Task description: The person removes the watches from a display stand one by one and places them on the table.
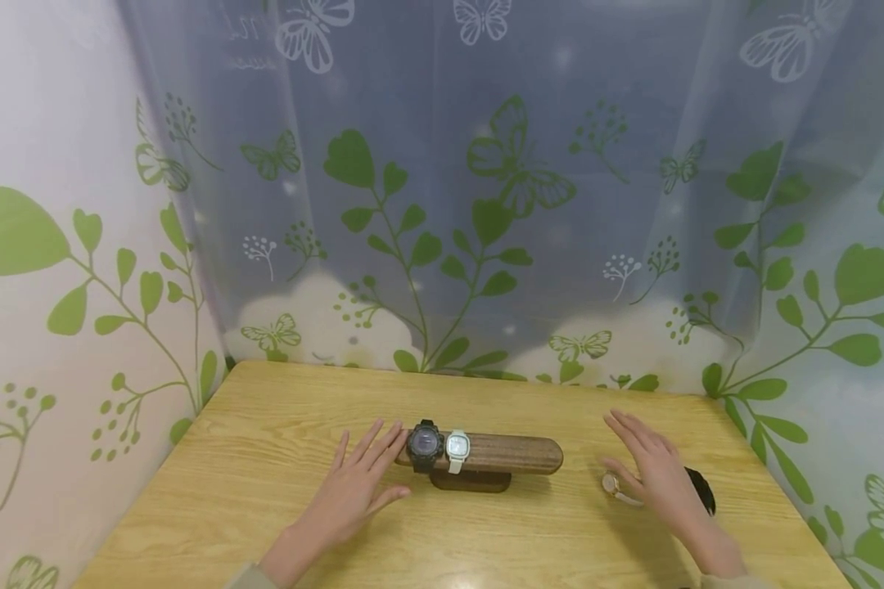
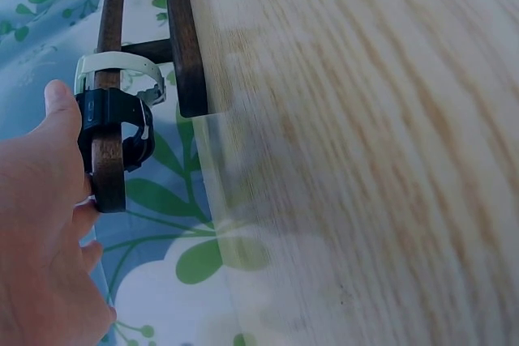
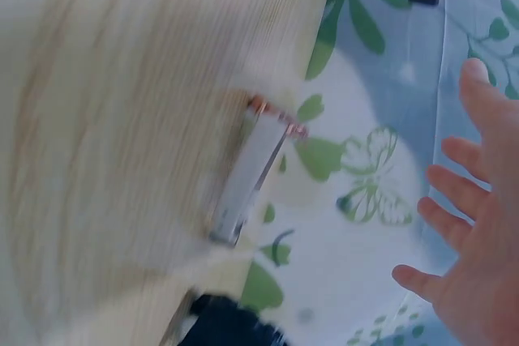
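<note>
A dark wooden watch stand [image 1: 519, 454] with a horizontal bar stands on the table. Round the left part of its bar sit a chunky black watch [image 1: 426, 442] and, beside it, a pale mint watch [image 1: 457, 447]. My left hand [image 1: 348, 496] is at the bar's left end, fingers extended, fingertips right by the wood and black watch. To the right of the stand, my right hand [image 1: 657, 474] hovers with straight fingers and nothing held. Below it lies a small gold-cased watch [image 1: 611, 484] with a white strap [image 3: 250, 172]. A black object [image 1: 701, 491] is partly hidden behind that hand.
The light wooden table [image 1: 295, 409] is bounded at the back and sides by curtains [image 1: 427, 270] printed with green leaves and butterflies. The stand's bar overhangs its smaller base [image 2: 188, 54] at both ends.
</note>
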Tool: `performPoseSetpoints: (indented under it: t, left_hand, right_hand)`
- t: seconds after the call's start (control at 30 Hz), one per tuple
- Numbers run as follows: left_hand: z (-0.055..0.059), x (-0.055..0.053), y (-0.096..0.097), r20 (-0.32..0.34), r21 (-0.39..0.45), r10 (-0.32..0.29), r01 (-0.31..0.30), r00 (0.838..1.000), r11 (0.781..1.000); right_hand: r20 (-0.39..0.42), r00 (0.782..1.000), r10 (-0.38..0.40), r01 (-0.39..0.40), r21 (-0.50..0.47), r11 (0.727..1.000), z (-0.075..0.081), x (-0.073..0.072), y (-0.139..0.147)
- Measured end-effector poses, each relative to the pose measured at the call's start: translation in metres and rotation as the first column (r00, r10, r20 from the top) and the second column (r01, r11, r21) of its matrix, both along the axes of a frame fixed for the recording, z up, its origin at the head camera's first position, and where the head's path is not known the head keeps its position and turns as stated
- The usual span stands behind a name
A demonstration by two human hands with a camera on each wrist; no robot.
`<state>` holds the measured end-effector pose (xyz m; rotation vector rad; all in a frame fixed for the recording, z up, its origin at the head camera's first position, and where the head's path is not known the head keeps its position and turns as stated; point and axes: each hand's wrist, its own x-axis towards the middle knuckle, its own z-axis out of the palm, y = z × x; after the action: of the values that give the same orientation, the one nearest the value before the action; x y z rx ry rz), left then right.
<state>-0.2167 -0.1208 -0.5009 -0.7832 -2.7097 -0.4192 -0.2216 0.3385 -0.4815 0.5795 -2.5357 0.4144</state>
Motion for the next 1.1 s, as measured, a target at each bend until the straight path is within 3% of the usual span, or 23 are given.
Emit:
performPoseSetpoints:
  t: [0.37, 0.7, 1.1]
  left_hand:
    - [-0.001, 0.0, 0.0, -0.012, 0.016, -0.006, 0.007, 1.0, 1.0]
    - [-0.002, -0.001, -0.002, -0.048, -0.016, -0.012, 0.011, 0.999, 1.0]
    - [-0.003, 0.0, -0.001, -0.053, -0.01, -0.003, 0.003, 0.999, 1.0]
  right_hand:
    - [-0.035, 0.997, 0.062, -0.06, 0.059, 0.996, 0.002, -0.005, -0.045]
    - [0.029, 0.99, 0.136, -0.138, 0.091, 0.986, -0.001, 0.0, -0.084]
    - [-0.049, 0.973, 0.224, -0.213, 0.163, 0.963, -0.011, 0.004, -0.118]
